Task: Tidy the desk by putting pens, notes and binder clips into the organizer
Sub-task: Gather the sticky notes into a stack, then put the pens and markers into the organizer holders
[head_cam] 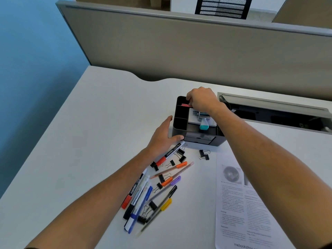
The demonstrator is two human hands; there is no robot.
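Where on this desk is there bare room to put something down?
Bare desk lies left of the organizer, out to the desk's edge and the partition. Crowded: the pens and binder clips before it, beside the printed sheet.

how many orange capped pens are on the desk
2. One orange-capped pen lies in front of the organizer; the other lies nearer the person, beside the purple-capped pen. Others may be hidden under the arm.

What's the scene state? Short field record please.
left hand: open, braced against organizer's left side
right hand: over organizer's back compartments, pinching a red item
organizer: black, holds a white pad with a teal item on top
on desk: pens, binder clips, printed sheet
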